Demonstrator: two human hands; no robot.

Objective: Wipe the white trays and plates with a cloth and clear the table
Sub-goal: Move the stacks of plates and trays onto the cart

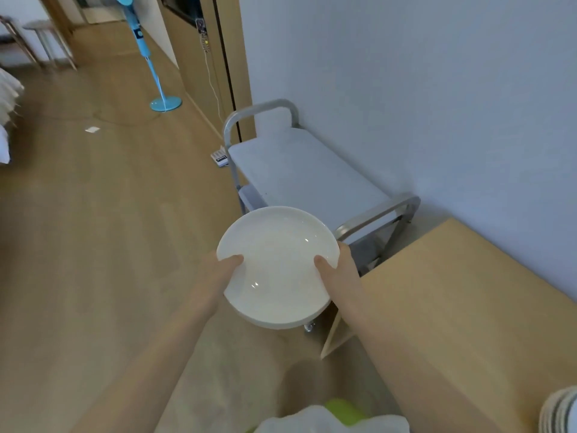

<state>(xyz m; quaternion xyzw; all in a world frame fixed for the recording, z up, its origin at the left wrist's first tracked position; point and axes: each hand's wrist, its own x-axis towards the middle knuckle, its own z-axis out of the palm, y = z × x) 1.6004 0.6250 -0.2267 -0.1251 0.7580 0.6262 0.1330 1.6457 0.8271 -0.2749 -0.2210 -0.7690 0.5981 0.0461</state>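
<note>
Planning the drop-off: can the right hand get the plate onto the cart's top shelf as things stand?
Probably yes. The right hand and left hand hold the plate just short of the cart; its top shelf looks bare.

Single head-worn view, wide-angle, strong barrel bend at the edges. It looks forward and steeply down from standing height over the person's own forearms, which enter from the bottom edge and meet mid-frame. Nearest to the lens: left hand and right hand on a white plate, dead centre. Beyond it, mid-distance, a grey cart against the wall on the right. The wooden surface cuts in at lower right, close to the camera. The upper left runs far down the floor to a blue fan. No second view, so no shared area.
</note>
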